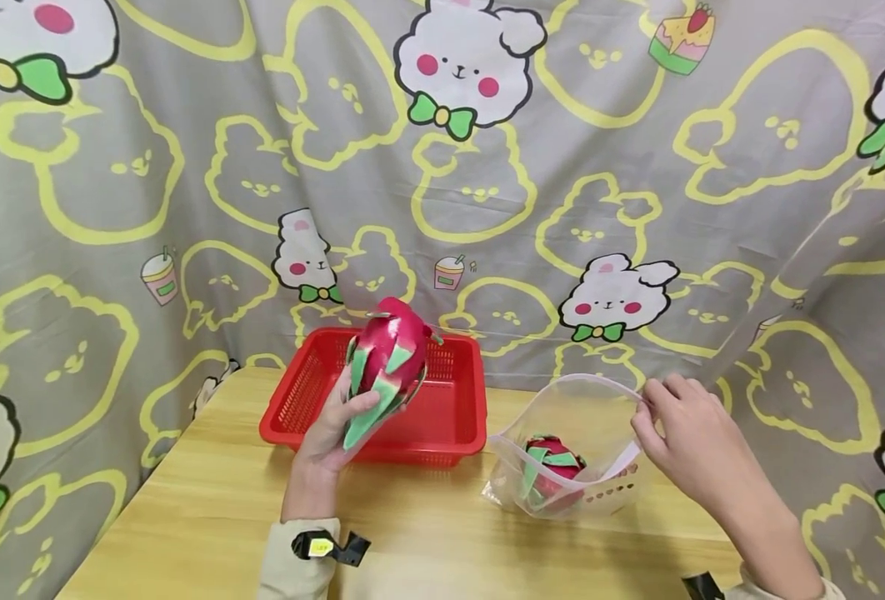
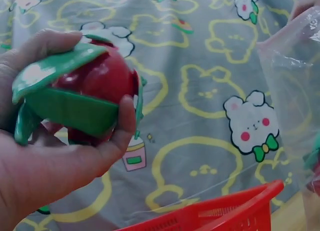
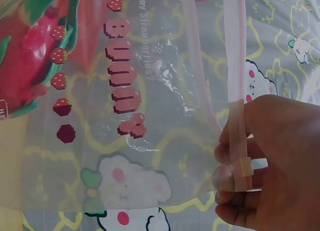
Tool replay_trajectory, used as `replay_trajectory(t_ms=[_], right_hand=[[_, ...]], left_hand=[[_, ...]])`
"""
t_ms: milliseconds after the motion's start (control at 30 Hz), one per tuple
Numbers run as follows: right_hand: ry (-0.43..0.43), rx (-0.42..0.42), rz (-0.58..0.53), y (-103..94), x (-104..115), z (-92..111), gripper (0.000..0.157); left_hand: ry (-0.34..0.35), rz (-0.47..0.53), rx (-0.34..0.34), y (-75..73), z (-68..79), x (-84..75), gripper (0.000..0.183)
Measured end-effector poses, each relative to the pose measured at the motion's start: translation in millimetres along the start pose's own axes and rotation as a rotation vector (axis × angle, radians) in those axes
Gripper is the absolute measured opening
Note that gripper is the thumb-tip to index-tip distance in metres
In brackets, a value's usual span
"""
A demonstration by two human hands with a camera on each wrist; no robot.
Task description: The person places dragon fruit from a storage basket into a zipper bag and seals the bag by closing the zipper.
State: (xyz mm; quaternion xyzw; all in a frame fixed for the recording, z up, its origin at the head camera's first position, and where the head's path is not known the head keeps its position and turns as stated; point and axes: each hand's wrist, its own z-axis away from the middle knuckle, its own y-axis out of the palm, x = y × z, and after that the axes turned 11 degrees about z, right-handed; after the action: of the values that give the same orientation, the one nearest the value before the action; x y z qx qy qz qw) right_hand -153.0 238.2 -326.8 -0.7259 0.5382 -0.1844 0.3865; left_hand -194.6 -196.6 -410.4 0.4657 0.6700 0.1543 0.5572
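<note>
My left hand (image 1: 332, 425) grips a red dragon fruit (image 1: 396, 346) with green scales and holds it up above a red plastic basket (image 1: 475, 400). The left wrist view shows the thumb and fingers curled round the fruit (image 2: 100, 76). With my right hand (image 1: 686, 433) I pinch the top corner of a clear zip bag (image 1: 585, 396), beside its slider (image 3: 247, 166). The bag's mouth gapes, and a second dragon fruit (image 1: 551, 458) lies inside. Pink lettering and strawberry prints mark the bag's side in the right wrist view.
The basket and the bag stand on a light wooden table (image 1: 412, 533), the basket at the back left, the bag to its right. A grey curtain (image 1: 480, 208) with bunny prints hangs right behind the table and along both sides.
</note>
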Motion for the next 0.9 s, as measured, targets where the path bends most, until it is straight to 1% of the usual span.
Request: replay_trajectory(t_ms=[67,267,300,400,533,600,667,700,733,833,900], right_hand=[[-0.007,0.002,-0.006,-0.5,-2.3,-0.3,0.013],[-0.025,-0.012,-0.013,-1.5,-3.5,-1.9,0.016],[-0.025,-0.015,-0.014,-1.9,-3.5,-2.0,0.017],[-0.016,-0.011,-0.016,-3.4,-3.7,-1.0,0.017],[0.011,-0.012,-0.032,-2.3,-4.2,3.0,0.016],[0.026,-0.017,-0.044,-1.1,-3.5,3.4,0.014],[0.040,-0.017,-0.051,-2.1,-3.6,2.7,0.013],[0.044,-0.016,-0.054,-2.3,-3.5,2.1,0.012],[0.047,-0.012,-0.057,-2.6,-3.4,2.0,0.012],[0.052,0.001,-0.060,-3.3,-3.5,3.4,0.013],[0.051,-0.003,-0.060,-3.5,-4.4,5.5,0.014]], left_hand=[[-0.001,-0.036,-0.029,0.4,1.7,-0.6,0.068],[0.024,-0.022,-0.017,1.1,9.1,-5.4,0.057],[0.029,-0.018,0.002,0.9,8.6,-6.3,0.057],[0.027,-0.024,0.019,0.8,6.8,-7.8,0.051],[0.024,-0.050,0.099,2.8,1.8,-6.8,0.038],[0.023,-0.071,0.138,4.9,0.7,-5.8,0.035],[0.026,-0.099,0.154,8.0,-0.7,-3.8,0.036],[0.026,-0.111,0.144,9.2,-0.6,-3.0,0.038],[0.019,-0.130,0.115,9.9,0.7,-2.3,0.039],[-0.022,-0.163,-0.011,10.1,6.0,0.0,0.041],[-0.053,-0.168,-0.040,8.5,8.0,1.8,0.039]])
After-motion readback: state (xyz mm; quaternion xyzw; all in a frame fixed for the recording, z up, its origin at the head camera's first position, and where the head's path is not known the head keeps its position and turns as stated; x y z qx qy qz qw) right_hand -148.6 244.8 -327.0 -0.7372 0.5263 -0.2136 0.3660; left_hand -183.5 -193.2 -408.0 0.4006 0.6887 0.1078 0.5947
